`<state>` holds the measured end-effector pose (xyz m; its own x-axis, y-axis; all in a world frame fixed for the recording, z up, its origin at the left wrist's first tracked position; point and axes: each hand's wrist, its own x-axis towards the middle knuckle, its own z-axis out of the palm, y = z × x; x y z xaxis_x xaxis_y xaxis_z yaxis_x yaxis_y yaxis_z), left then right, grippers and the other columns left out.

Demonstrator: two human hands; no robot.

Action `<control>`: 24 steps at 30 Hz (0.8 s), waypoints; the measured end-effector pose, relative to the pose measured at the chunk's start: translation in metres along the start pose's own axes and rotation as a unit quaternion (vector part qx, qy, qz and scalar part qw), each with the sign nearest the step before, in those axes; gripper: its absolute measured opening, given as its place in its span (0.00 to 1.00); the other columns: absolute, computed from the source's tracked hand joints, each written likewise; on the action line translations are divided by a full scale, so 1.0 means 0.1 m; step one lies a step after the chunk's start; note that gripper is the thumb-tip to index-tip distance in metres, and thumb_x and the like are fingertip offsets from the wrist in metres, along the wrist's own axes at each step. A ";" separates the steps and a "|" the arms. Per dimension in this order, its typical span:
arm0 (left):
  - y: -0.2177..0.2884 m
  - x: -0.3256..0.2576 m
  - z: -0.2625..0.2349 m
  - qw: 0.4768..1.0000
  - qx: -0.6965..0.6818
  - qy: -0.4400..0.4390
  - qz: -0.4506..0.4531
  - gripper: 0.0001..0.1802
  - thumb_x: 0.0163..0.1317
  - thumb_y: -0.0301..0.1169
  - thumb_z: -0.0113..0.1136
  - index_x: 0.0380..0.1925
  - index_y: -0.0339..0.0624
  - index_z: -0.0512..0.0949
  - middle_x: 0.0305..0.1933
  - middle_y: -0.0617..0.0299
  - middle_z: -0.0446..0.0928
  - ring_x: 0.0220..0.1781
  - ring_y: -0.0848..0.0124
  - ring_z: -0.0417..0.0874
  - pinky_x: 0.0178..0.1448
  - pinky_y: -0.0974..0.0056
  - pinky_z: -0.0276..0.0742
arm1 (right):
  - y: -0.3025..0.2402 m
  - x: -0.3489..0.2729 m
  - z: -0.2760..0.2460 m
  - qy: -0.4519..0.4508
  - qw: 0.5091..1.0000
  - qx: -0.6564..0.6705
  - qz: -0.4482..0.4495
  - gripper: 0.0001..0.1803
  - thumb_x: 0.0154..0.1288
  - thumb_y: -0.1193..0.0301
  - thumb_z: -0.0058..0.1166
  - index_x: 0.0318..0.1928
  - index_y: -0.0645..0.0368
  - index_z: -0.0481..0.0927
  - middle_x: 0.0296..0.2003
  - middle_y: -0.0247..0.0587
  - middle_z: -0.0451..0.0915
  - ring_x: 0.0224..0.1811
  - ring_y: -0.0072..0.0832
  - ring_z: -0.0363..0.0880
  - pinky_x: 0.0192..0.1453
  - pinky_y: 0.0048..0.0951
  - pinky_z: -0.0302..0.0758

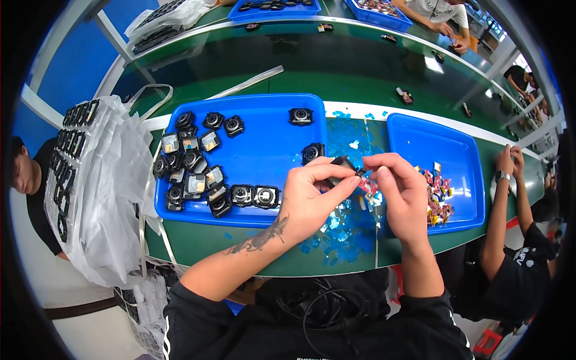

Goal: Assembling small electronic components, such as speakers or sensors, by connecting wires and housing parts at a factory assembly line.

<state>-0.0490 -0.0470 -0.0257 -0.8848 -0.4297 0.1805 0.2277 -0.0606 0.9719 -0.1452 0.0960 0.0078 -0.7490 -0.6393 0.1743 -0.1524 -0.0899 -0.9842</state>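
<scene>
The small black part (343, 163) sits pinched in the fingertips of the left hand (312, 195), held above the green table (240, 246) between the two blue trays. The right hand (401, 192) meets it from the right, thumb and forefinger closed at its edge, seemingly on a tiny film or tab too small to make out. The part looks like hard, matt black plastic, squarish with rounded corners. Similar black parts (192, 171) with round lens-like centres lie clustered in the left blue tray (264, 150); the right blue tray (444, 150) holds small red and yellow scraps (439, 195). Translucent blue film bits (345, 234) litter the table beneath the hands. Both forearms rise from the lower edge, wrists bent inward, the left one tattooed.
</scene>
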 end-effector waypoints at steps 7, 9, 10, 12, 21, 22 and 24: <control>0.02 -0.01 0.02 1.000 -0.004 0.005 -0.017 0.07 0.59 0.24 0.66 0.36 0.34 0.84 0.38 0.61 0.78 0.36 0.78 0.80 0.37 0.75 0.75 | -0.04 -0.02 0.02 0.005 0.991 -0.132 -0.011 0.08 0.60 0.77 0.62 0.40 0.65 0.83 0.29 0.34 0.78 0.34 0.14 0.74 0.37 0.19 0.71; 0.02 -0.01 0.03 1.000 -0.002 0.003 -0.020 0.06 0.59 0.24 0.65 0.36 0.34 0.84 0.38 0.61 0.78 0.36 0.78 0.80 0.37 0.75 0.75 | 0.05 0.00 -0.04 -0.009 0.995 -0.098 -0.002 0.09 0.61 0.79 0.59 0.43 0.65 0.82 0.29 0.33 0.76 0.30 0.12 0.71 0.32 0.18 0.69; 0.01 -0.01 0.03 1.000 -0.021 0.014 -0.017 0.06 0.59 0.23 0.65 0.36 0.33 0.83 0.38 0.61 0.78 0.36 0.78 0.80 0.37 0.76 0.76 | 0.08 0.02 -0.07 0.027 0.989 -0.146 -0.015 0.11 0.61 0.81 0.58 0.45 0.64 0.81 0.31 0.34 0.76 0.31 0.13 0.72 0.33 0.18 0.69; 0.02 0.00 0.02 0.999 -0.039 0.026 -0.015 0.06 0.60 0.22 0.65 0.36 0.32 0.83 0.38 0.62 0.77 0.37 0.78 0.80 0.37 0.76 0.76 | 0.08 0.05 -0.09 0.030 0.972 -0.230 -0.041 0.15 0.60 0.82 0.55 0.49 0.63 0.80 0.36 0.38 0.75 0.37 0.19 0.75 0.38 0.23 0.73; 0.01 -0.02 0.04 0.996 -0.068 0.024 -0.053 0.06 0.60 0.21 0.64 0.36 0.30 0.82 0.40 0.61 0.76 0.38 0.78 0.81 0.39 0.76 0.78 | 0.09 0.00 0.01 0.005 0.997 -0.056 -0.052 0.11 0.59 0.79 0.61 0.43 0.64 0.81 0.38 0.42 0.81 0.38 0.28 0.80 0.46 0.26 0.76; -0.02 -0.02 0.03 0.997 -0.063 0.010 -0.035 0.07 0.62 0.21 0.63 0.40 0.31 0.82 0.42 0.61 0.76 0.39 0.78 0.81 0.40 0.75 0.77 | 0.13 0.02 0.00 -0.014 0.988 -0.118 -0.097 0.09 0.59 0.80 0.61 0.42 0.64 0.81 0.37 0.42 0.81 0.39 0.25 0.80 0.46 0.25 0.76; -0.03 -0.02 0.04 0.998 -0.058 -0.003 -0.016 0.09 0.63 0.21 0.61 0.43 0.32 0.82 0.44 0.60 0.77 0.41 0.78 0.80 0.40 0.74 0.77 | 0.14 0.03 0.01 0.017 0.982 -0.135 -0.134 0.08 0.60 0.80 0.60 0.41 0.64 0.80 0.37 0.41 0.81 0.39 0.25 0.80 0.46 0.25 0.76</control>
<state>-0.0495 -0.0423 -0.0282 -0.8950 -0.4199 0.1505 0.2438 -0.1779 0.9534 -0.1490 0.0924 -0.0059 -0.6781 -0.5945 0.4321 -0.5096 -0.0432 -0.8593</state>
